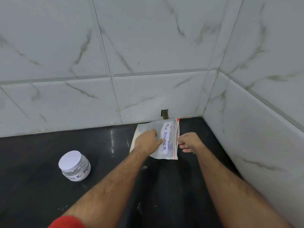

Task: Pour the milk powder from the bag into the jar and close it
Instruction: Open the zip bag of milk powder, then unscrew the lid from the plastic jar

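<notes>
Nearest, the person's left hand (148,140) presses flat on the clear zip bag of milk powder (166,139) on the black table (41,195), far right. Right hand (189,142) pinches its red zip edge; opening comes next, and the lidded clear plastic jar (74,165) waits well left.

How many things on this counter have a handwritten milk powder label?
2: the zip bag lying near the back wall under the left hand, and the lidded jar standing at the left. None seems hidden.

A home kitchen corner: dark polished countertop (41,195) meeting marble-look wall tiles (148,46), hand-labelled jar (74,165).
</notes>
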`<act>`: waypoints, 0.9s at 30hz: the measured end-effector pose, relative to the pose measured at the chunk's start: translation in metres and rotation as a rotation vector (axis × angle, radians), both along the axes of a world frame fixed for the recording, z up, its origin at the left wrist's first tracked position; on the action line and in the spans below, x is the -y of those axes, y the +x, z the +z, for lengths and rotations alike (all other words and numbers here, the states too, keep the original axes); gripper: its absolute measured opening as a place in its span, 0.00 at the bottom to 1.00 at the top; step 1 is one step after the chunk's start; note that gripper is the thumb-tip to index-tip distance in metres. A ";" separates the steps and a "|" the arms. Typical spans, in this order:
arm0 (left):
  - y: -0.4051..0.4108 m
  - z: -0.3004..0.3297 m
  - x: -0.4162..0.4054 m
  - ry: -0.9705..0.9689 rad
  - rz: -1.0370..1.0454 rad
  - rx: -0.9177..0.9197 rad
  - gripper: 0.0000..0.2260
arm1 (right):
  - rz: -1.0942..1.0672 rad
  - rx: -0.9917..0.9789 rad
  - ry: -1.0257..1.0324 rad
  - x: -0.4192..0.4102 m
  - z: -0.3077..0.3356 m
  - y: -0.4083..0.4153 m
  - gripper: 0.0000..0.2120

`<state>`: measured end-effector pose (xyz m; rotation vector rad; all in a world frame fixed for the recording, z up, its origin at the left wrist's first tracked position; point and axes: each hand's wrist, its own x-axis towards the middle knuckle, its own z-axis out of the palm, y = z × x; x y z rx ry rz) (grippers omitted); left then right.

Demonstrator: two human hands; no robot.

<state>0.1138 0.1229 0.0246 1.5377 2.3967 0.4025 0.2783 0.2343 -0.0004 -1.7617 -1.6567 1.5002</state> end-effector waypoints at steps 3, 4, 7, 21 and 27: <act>-0.011 -0.007 0.018 -0.003 0.020 -0.005 0.18 | 0.015 0.000 0.022 0.012 -0.003 0.004 0.04; -0.015 -0.008 0.024 0.008 0.024 -0.010 0.17 | 0.017 0.023 0.054 0.016 -0.002 0.004 0.02; -0.030 -0.006 0.043 0.058 0.026 -0.032 0.16 | 0.037 0.191 0.271 0.026 0.006 -0.001 0.05; -0.174 0.028 0.193 0.234 0.291 0.020 0.17 | 0.470 -0.069 0.426 0.157 0.025 -0.155 0.12; -0.217 0.006 0.254 0.245 0.463 0.309 0.24 | 0.637 -0.048 0.336 0.219 0.005 -0.212 0.23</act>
